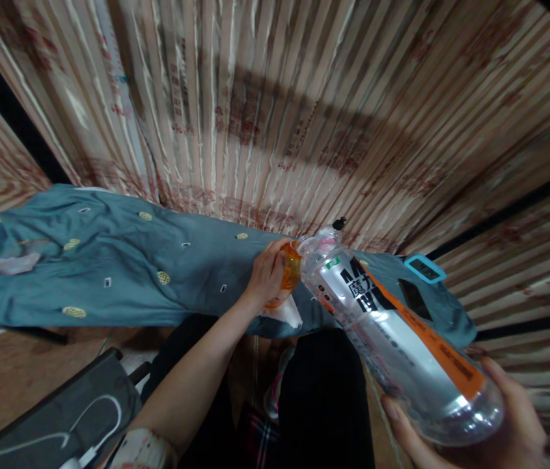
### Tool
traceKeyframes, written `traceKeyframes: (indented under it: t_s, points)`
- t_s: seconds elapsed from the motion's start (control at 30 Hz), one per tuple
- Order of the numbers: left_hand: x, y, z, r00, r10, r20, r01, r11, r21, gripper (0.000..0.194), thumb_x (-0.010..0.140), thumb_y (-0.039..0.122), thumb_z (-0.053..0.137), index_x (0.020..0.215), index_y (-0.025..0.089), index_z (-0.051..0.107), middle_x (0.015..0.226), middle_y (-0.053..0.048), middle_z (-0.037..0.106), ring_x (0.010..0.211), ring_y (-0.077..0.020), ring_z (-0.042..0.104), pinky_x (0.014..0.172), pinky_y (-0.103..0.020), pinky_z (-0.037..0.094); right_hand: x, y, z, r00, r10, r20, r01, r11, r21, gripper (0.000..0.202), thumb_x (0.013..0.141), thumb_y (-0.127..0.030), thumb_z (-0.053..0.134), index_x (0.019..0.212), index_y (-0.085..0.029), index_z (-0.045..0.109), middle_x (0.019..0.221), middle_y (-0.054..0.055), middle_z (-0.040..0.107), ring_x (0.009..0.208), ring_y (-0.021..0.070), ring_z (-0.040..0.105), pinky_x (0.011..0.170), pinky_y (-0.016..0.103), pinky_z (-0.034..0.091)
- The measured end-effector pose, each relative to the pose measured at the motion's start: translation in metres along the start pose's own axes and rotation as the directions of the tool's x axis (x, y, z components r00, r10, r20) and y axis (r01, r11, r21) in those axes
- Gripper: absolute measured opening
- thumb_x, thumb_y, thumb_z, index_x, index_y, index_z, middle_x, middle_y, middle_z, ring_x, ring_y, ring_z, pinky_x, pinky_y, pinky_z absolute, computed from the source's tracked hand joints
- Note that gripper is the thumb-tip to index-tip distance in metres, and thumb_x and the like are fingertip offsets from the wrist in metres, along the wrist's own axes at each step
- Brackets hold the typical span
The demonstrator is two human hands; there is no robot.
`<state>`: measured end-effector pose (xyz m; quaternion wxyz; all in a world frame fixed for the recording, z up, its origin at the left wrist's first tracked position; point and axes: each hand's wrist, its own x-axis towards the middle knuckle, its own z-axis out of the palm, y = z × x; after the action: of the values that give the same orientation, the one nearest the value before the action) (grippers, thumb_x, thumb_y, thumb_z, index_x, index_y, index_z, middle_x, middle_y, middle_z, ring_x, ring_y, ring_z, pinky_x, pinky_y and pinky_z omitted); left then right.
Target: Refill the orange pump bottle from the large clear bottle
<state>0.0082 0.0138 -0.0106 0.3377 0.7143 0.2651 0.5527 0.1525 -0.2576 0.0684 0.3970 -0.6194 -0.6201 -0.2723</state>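
Observation:
My right hand grips the base of a large clear plastic bottle with a silver and orange label. The bottle is tilted, its neck pointing up and left. Its mouth is at or very near the top of a container of orange liquid; whether they touch I cannot tell. Around that container my left hand is wrapped, hiding most of it. White tissue lies beneath it on the cloth. Just behind the clear bottle's neck stands another clear bottle with a black top, partly hidden.
A blue-green patterned cloth covers the narrow table. On its right end lie a dark phone and a blue-framed device. Crumpled pale tissue lies at left. Pleated curtains hang behind. A white cable rests on a grey surface below left.

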Motion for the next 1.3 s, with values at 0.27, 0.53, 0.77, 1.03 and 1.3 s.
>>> traceKeyframes:
  t_s: [0.27,0.53,0.77,1.03,1.3]
  points:
    - [-0.001,-0.001,-0.001,1.0,0.008,-0.001,-0.008,1.0,0.007,0.05,0.105,0.05,0.029,0.124,0.019,0.064,0.123,-0.013,0.072,0.114,-0.0249,0.067,0.104,-0.043,0.051,-0.001,0.001,0.001,1.0,-0.003,0.016,0.002,0.999,0.032,0.108,0.065,-0.035,0.091,0.158,-0.019,0.036,0.119,0.012,0.06,0.093,0.0226,0.064,0.072,0.032,0.057]
    - [-0.001,-0.003,-0.002,1.0,0.011,-0.008,-0.011,1.0,0.015,0.055,0.105,0.053,0.027,0.125,0.017,0.064,0.127,-0.014,0.07,0.12,-0.0247,0.065,0.108,-0.042,0.05,0.006,-0.007,0.004,0.999,-0.028,-0.016,0.028,0.999,0.018,0.101,0.072,-0.038,0.087,0.158,-0.021,0.037,0.116,0.01,0.06,0.091,0.0198,0.062,0.073,0.029,0.054]
    - [0.0,-0.001,-0.003,1.0,0.016,0.01,-0.016,1.0,0.001,0.055,0.105,0.053,0.027,0.123,0.018,0.065,0.123,-0.014,0.072,0.117,-0.0249,0.067,0.106,-0.042,0.052,0.002,-0.005,0.006,0.999,0.032,-0.014,-0.031,0.998,0.061,0.106,0.068,-0.037,0.089,0.158,-0.02,0.037,0.124,0.011,0.058,0.096,0.0208,0.061,0.076,0.029,0.052]
    - [0.002,0.0,-0.007,0.999,0.017,0.042,-0.018,1.0,0.021,0.048,0.105,0.045,0.031,0.122,0.017,0.066,0.124,-0.014,0.072,0.118,-0.0266,0.067,0.107,-0.045,0.052,0.01,-0.013,0.01,0.995,-0.034,-0.095,0.034,0.999,-0.005,0.101,0.07,-0.037,0.088,0.157,-0.019,0.039,0.122,0.01,0.062,0.092,0.0192,0.062,0.074,0.027,0.053]
    - [0.003,-0.004,-0.011,0.995,0.0,0.098,-0.003,1.0,0.029,0.05,0.105,0.045,0.03,0.128,0.017,0.065,0.133,-0.014,0.07,0.128,-0.0256,0.064,0.115,-0.046,0.047,0.007,-0.012,0.011,0.997,0.005,-0.074,-0.004,1.0,0.022,0.105,0.067,-0.034,0.09,0.157,-0.018,0.039,0.122,0.01,0.061,0.094,0.0193,0.062,0.075,0.028,0.053]
